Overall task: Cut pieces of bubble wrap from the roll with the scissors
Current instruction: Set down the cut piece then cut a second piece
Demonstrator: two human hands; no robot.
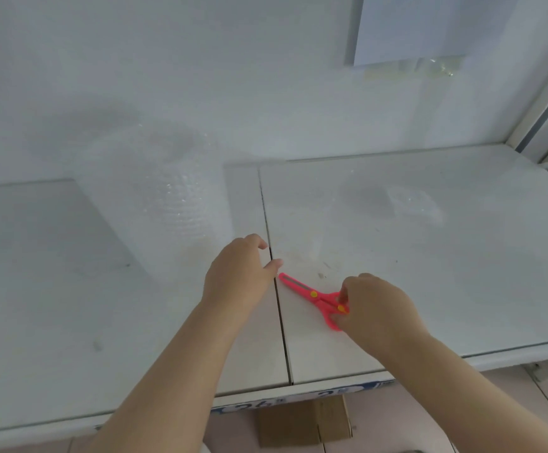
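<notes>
A roll of clear bubble wrap (pixel 168 191) stands upright on the white table (pixel 429 289), left of centre, with a loose sheet trailing down toward me. My left hand (pixel 236 273) hovers at the sheet's lower right edge, fingers curled and apart, holding nothing that I can make out. Pink scissors (pixel 311 294) with yellow rivets lie flat on the table, blades shut and pointing up-left. My right hand (pixel 377 305) is over their handles, fingers pinching the handle end.
A cut piece of bubble wrap (pixel 413 204) lies at the right back of the table. A seam (pixel 275 289) splits the table in two. The white wall behind carries a paper sheet (pixel 429 24). A cardboard box (pixel 302 423) sits on the floor below the table's front edge.
</notes>
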